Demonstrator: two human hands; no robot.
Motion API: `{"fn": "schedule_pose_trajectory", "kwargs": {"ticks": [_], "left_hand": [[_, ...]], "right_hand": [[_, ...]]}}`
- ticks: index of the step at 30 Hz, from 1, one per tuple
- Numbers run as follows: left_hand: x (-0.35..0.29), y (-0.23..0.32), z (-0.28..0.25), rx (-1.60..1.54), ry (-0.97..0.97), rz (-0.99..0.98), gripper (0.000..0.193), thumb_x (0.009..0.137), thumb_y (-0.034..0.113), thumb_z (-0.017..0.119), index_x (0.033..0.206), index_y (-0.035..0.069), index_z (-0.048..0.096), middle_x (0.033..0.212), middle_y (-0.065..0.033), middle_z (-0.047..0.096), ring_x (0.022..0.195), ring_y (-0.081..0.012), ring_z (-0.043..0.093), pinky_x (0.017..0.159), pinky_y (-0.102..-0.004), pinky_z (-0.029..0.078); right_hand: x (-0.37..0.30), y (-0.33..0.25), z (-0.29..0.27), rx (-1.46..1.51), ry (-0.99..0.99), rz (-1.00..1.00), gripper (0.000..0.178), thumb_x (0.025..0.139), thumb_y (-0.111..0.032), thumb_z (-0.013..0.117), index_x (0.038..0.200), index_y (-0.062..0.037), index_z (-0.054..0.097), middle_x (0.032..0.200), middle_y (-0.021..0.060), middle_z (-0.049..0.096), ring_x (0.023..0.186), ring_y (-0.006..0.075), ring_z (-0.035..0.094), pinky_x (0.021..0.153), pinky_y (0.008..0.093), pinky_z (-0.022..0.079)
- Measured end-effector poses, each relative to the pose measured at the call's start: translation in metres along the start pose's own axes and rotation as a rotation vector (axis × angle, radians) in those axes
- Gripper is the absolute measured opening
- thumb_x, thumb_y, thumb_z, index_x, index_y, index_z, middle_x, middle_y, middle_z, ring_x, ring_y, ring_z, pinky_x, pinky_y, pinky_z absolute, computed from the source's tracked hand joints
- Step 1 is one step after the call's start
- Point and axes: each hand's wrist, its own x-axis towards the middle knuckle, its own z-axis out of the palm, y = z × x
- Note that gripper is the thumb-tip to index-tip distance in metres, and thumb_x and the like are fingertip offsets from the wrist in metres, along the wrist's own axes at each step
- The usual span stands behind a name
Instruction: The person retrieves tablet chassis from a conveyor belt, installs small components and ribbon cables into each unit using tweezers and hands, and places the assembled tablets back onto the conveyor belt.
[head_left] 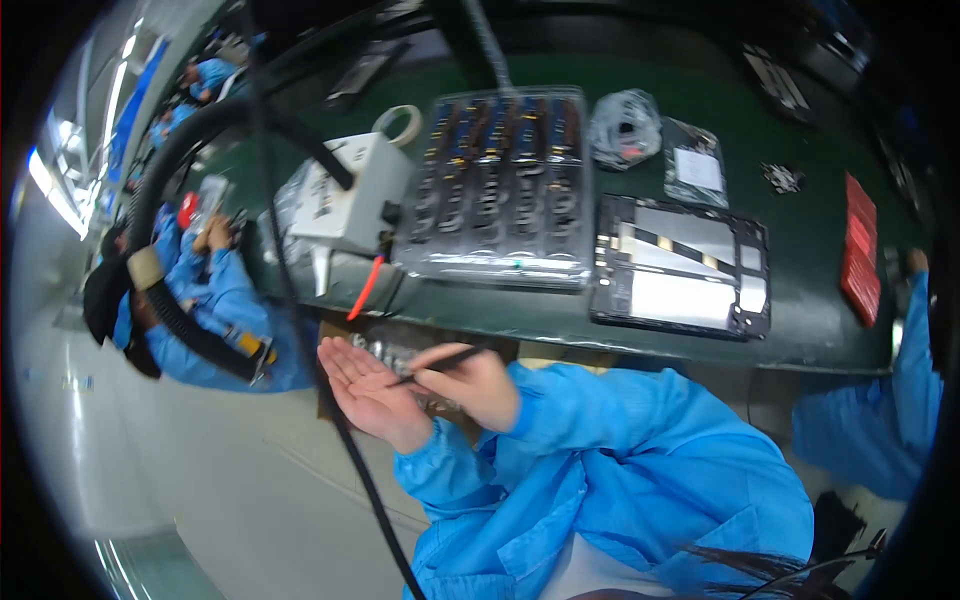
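Note:
My left hand (372, 396) is turned palm up in front of the bench edge, its fingers stretched out. Closed around a slim black pen-like tool (447, 362), my right hand (478, 388) brings the tool's tip down to the left palm. Whether the tip touches the skin, or whether something tiny lies there, I cannot make out. On the bench beyond, a tablet-like device (685, 265) lies with its inside exposed, showing silver plates and a dark strip. Left of it stands a clear plastic tray (497, 262) with rows of small dark parts and flex cables.
A white box (355, 195) and a black flexible hose (150, 190) stand at the left. Further right lie bagged parts (625, 130), small metal pieces (782, 178) and a red tray (860, 250). Co-workers in blue sit at left (215, 320) and right (870, 430). A dark cable hangs across the view.

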Motion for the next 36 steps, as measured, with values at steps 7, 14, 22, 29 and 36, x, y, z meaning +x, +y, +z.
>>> {"fn": "schedule_pose_trajectory", "kwargs": {"ticks": [7,14,22,29,36], "left_hand": [[-0.093,-0.091,0.095,0.823,-1.363,-0.219,0.031,0.087,0.017,0.046,0.109,-0.003,0.05,0.105,-0.0161,0.057,0.099,-0.028,0.055,0.087,-0.0356,0.043],[-0.115,-0.207,0.14,1.28,-1.691,0.396,0.034,0.076,0.012,0.056,0.106,-0.002,0.051,0.106,-0.0171,0.053,0.097,-0.0329,0.051,0.084,-0.0384,0.042],[-0.113,-0.229,0.138,1.35,-1.676,0.306,0.035,0.076,0.011,0.056,0.109,-0.001,0.051,0.11,-0.0165,0.052,0.1,-0.0326,0.05,0.087,-0.0385,0.04],[-0.114,-0.231,0.142,1.369,-1.646,0.195,0.038,0.076,0.01,0.056,0.112,0.001,0.051,0.109,-0.0157,0.052,0.101,-0.0325,0.049,0.087,-0.0396,0.04],[-0.114,-0.23,0.142,1.398,-1.741,0.232,0.038,0.076,0.012,0.057,0.114,0.007,0.053,0.109,-0.0146,0.05,0.104,-0.0323,0.047,0.09,-0.0437,0.037]], "right_hand": [[-0.13,-0.208,-0.094,-0.942,0.218,-0.736,0.017,0.07,-0.003,0.067,0.087,0.0002,0.064,0.088,0.0153,0.063,0.086,0.0264,0.061,0.076,0.0339,0.049],[-0.062,-0.294,-0.157,-1.388,0.437,-0.406,0.017,0.078,-0.001,0.059,0.095,0.0007,0.061,0.09,0.0066,0.06,0.082,0.0108,0.055,0.073,0.0222,0.045],[-0.056,-0.283,-0.2,-1.208,0.447,-0.29,0.019,0.078,0.0,0.059,0.097,0.0022,0.06,0.09,0.0082,0.061,0.082,0.0127,0.058,0.073,0.0237,0.047],[-0.056,-0.285,-0.2,-1.337,0.412,-0.31,0.018,0.076,-0.001,0.062,0.094,0.0009,0.062,0.089,0.0104,0.062,0.081,0.0167,0.059,0.073,0.0257,0.047],[-0.057,-0.286,-0.195,-1.495,0.364,-0.367,0.019,0.075,-0.002,0.062,0.093,0.0002,0.063,0.087,0.0122,0.062,0.078,0.0198,0.06,0.07,0.0273,0.048]]}}
